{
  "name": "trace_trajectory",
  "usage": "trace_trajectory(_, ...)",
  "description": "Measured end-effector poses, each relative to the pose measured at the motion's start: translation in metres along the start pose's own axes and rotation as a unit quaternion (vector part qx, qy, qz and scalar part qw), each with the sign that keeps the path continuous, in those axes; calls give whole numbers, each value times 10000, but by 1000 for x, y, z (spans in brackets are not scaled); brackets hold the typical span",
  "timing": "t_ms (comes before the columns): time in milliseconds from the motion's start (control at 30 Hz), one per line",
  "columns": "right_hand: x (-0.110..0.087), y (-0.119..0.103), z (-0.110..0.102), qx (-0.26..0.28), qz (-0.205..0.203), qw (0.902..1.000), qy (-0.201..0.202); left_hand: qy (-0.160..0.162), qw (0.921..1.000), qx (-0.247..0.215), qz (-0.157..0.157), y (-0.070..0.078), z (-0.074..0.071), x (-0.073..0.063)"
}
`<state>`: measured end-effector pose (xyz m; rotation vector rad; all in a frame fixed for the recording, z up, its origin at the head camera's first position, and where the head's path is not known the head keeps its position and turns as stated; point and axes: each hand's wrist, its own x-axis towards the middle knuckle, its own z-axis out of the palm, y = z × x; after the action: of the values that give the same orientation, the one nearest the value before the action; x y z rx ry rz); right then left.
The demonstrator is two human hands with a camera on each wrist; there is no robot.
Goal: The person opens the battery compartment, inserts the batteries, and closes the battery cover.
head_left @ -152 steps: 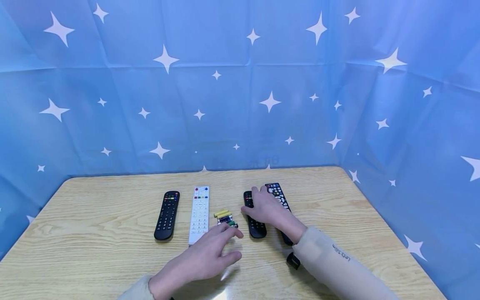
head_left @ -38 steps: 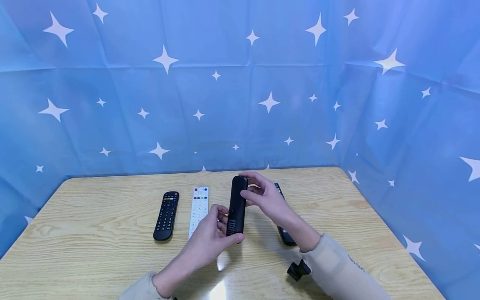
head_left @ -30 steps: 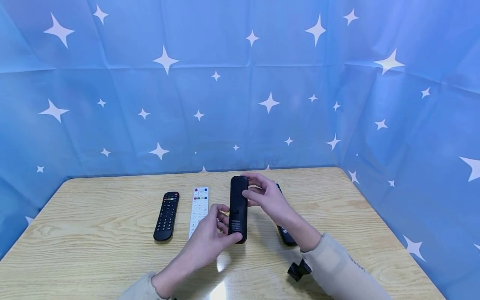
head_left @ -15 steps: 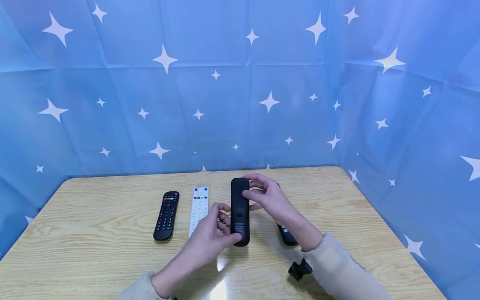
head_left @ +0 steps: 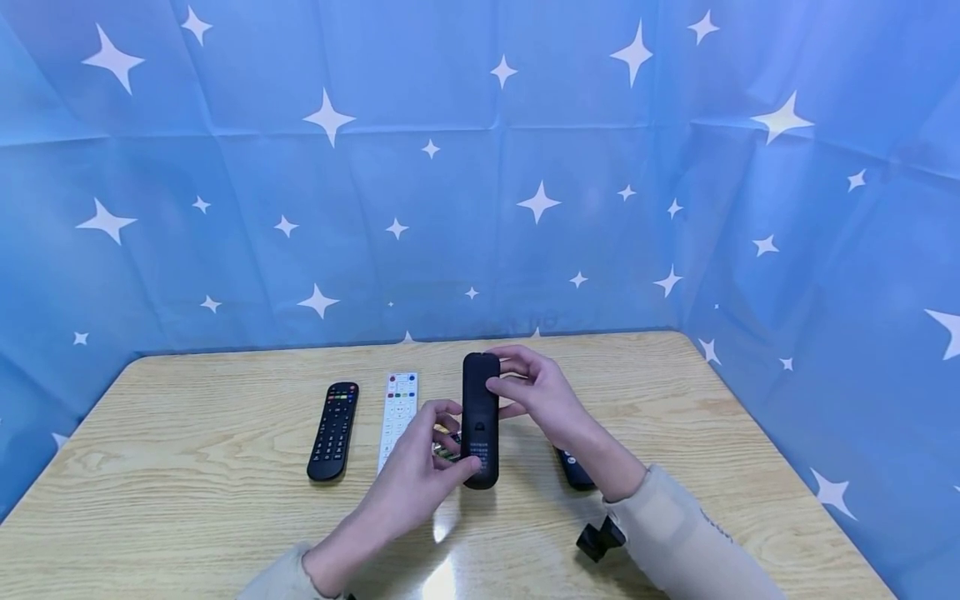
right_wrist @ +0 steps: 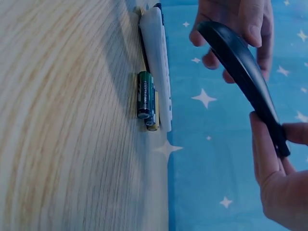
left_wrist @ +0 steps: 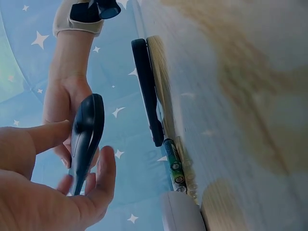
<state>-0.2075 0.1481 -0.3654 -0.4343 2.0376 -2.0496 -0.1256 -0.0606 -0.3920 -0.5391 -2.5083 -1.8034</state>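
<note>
A black remote control [head_left: 480, 421] is raised off the table, its back toward the head camera. My right hand [head_left: 543, 396] pinches its far end, thumb on the back and fingers behind. At the near end my left hand [head_left: 420, 458] has its thumb on the back, with its fingers curled loosely round the left edge. In the right wrist view the remote control [right_wrist: 245, 79] stands tilted between both hands. Several batteries [right_wrist: 146, 96] lie on the table below; the left hand partly hides them in the head view.
A white remote [head_left: 399, 417] lies left of the batteries, and another black remote [head_left: 333, 432] farther left. To the right, a dark remote [head_left: 576, 471] is mostly hidden by the right arm. A black wrist mount [head_left: 600, 540] sits by the right sleeve. A starry blue curtain [head_left: 480, 208] hangs behind the table.
The right hand took the black remote control off the table and it was turned back side up between both hands. Over the last second it shifted slightly right; the left thumb moved up slightly.
</note>
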Motion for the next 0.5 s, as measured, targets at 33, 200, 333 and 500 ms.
trace_trajectory(33, 0, 0, 0, 5, -1, 10000, 8, 37, 9999, 48, 97, 0, 0, 0)
trace_trajectory(200, 0, 1, 0, 48, 52, 10000, 2, 59, 9985, 320, 434, 0, 0, -1)
trace_trajectory(333, 0, 1, -1, 63, 54, 10000, -34, -27, 9967, 614, 522, 0, -1, -2)
trace_trajectory(500, -1, 2, -1, -6, 11, 9999, -108, -65, 9932, 1005, 579, 1, -1, -2)
